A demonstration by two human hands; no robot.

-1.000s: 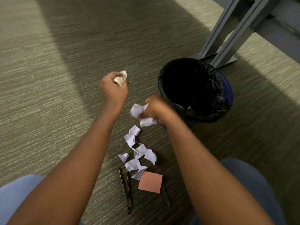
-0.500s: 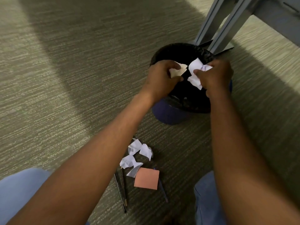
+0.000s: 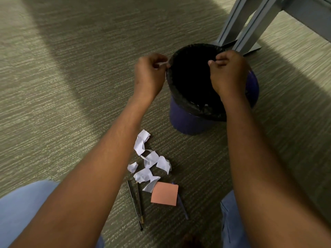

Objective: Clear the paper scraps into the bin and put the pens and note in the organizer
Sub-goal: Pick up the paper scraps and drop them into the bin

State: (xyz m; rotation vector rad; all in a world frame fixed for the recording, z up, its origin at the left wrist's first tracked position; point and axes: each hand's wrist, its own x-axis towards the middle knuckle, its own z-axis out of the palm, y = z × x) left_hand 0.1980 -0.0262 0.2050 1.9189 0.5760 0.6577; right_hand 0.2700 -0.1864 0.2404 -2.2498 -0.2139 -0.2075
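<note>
Fingers of the left hand point(image 3: 148, 76) curl inward, pinching a small pale scrap point(image 3: 162, 64) just beside the bin's rim; fingers of the right hand point(image 3: 227, 72) are curled over the bin point(image 3: 186, 120) mouth — whether they hold anything cannot be told. Nearer the person, on the carpet point(image 3: 53, 104): two dark pens point(image 3: 137, 203) side by side, white paper scraps point(image 3: 148, 163) in a loose cluster, an orange note point(image 3: 164, 193) overlapping a blue pen point(image 3: 182, 208).

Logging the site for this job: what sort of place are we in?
Probably an office floor: low-pile carpet, grey metal desk legs, and a lined waste bin.
</note>
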